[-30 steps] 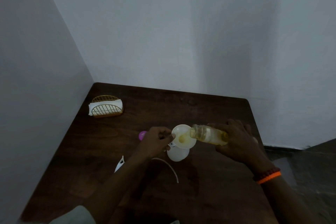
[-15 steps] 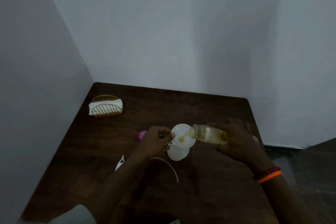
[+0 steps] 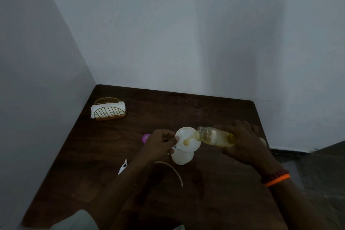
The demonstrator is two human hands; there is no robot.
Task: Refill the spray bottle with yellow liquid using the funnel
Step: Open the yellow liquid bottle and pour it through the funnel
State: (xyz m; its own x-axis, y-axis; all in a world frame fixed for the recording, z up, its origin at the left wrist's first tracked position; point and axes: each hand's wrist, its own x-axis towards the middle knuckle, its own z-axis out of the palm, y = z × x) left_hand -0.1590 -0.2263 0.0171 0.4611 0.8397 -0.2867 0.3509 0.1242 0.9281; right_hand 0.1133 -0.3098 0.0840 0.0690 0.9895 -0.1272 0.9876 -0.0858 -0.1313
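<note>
A white funnel (image 3: pixel 186 136) sits in the neck of a white spray bottle (image 3: pixel 182 158) standing mid-table. My left hand (image 3: pixel 159 144) pinches the funnel's left rim. My right hand (image 3: pixel 244 144) grips a clear bottle of yellow liquid (image 3: pixel 212 136), tipped on its side with its mouth over the funnel's right edge. A thin yellow stream runs into the funnel's centre, where a small pool shows.
On the dark wooden table (image 3: pixel 205 110): a gold wire napkin holder (image 3: pixel 108 110) at the back left, a pink cap (image 3: pixel 145 138) behind my left hand, a white spray head (image 3: pixel 123 167) and its curved tube (image 3: pixel 173 171) at the front. Walls close in behind and to the left.
The pool of yellow liquid in the funnel has shrunk to a small spot at the centre. Both hands and the tipped bottle have stayed about where they were.
</note>
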